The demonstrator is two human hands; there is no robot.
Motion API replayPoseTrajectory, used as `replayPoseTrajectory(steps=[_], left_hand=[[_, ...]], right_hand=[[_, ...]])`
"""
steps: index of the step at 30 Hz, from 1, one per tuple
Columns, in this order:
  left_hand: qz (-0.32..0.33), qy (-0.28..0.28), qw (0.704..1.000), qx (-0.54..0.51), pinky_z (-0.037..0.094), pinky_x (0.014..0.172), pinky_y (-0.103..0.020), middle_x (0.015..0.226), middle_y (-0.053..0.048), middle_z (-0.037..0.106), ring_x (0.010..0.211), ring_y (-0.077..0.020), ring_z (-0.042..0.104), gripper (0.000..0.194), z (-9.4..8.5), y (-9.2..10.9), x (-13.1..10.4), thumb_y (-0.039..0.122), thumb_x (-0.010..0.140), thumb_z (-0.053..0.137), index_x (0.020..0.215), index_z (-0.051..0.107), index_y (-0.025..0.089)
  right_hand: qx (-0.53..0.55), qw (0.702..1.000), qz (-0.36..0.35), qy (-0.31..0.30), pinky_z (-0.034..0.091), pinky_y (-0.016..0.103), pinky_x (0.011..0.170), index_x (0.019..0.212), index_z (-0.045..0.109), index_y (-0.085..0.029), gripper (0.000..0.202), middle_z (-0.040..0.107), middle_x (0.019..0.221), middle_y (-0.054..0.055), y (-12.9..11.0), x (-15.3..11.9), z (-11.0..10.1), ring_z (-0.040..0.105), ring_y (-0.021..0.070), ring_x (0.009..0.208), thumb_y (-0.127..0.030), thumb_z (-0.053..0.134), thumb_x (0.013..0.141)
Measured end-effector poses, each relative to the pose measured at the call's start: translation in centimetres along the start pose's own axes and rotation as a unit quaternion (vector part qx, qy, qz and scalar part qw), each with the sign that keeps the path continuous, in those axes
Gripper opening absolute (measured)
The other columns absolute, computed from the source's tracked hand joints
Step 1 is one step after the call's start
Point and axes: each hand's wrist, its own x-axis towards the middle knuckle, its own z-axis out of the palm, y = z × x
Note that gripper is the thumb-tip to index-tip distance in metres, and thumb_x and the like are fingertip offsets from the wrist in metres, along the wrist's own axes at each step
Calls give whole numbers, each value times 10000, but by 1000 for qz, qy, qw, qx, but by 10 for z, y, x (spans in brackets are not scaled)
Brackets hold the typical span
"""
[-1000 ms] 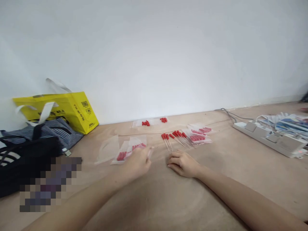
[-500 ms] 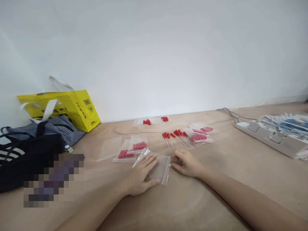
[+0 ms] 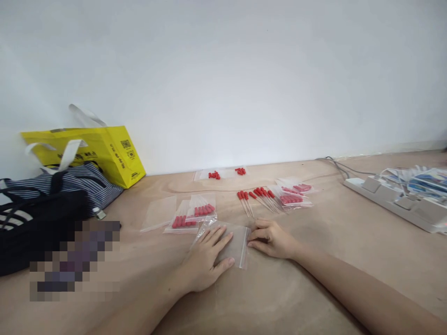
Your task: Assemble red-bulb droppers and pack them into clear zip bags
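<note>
A clear zip-lock bag (image 3: 237, 239) lies on the table in front of me, with nothing visible inside. My left hand (image 3: 206, 258) is spread flat over its left part, pressing it to the tabletop. At the bag's right edge, by the zip strip, the curled fingers of my right hand (image 3: 270, 238) pinch the plastic. Just beyond are loose droppers (image 3: 263, 196) with red bulbs and thin clear stems. Filled bags of red-bulbed droppers (image 3: 291, 197) lie to their right. More bagged droppers (image 3: 200, 211) rest beyond my left hand, beside a flat clear bag (image 3: 159, 213).
Small red bulbs (image 3: 214, 175) lie on clear plastic near the wall. A yellow bag (image 3: 118, 158), a striped bag (image 3: 87, 184) and a black bag (image 3: 42, 223) stand at left, near a pixelated patch. A power strip (image 3: 394, 200) with cables sits at right.
The view has shifted slightly. My right hand's fingers have curled in more at the bag's zip edge; my left hand stays flat on the bag.
</note>
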Motion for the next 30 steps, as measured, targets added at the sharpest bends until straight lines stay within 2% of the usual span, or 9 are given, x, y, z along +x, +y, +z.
replayPoseTrajectory(steps=[6,11,20,30], left_hand=[[-13,-9,1000,-2,182,1041,-458,1408,-57,208,1287,-225,183,575,-2,2,0,553,832,296,1320,269,251],[-19,-18,1000,7,188,1040,-451,1408,-61,207,1287,-222,184,579,-4,4,1,550,833,292,1322,269,241],[-7,14,1000,-1,213,1024,-465,1394,-58,258,1274,-231,224,538,-1,2,-1,528,835,323,1304,305,264],[-13,8,1000,-13,196,1031,-465,1400,-56,243,1277,-241,212,547,-1,2,0,530,834,324,1309,299,259]], right_hand=[[-8,999,-19,-31,402,277,687,859,639,-190,163,591,780,46,-5,2,-1,528,135,725,-290,523,801],[19,999,-25,-26,396,276,703,810,644,-187,151,610,784,38,-2,0,-4,536,130,738,-301,549,784],[6,999,-26,-41,395,297,710,851,650,-197,180,625,777,40,0,-1,-6,537,140,746,-319,528,800],[8,999,-28,-36,395,302,712,853,649,-207,156,630,793,35,3,-2,-5,540,142,759,-294,534,794]])
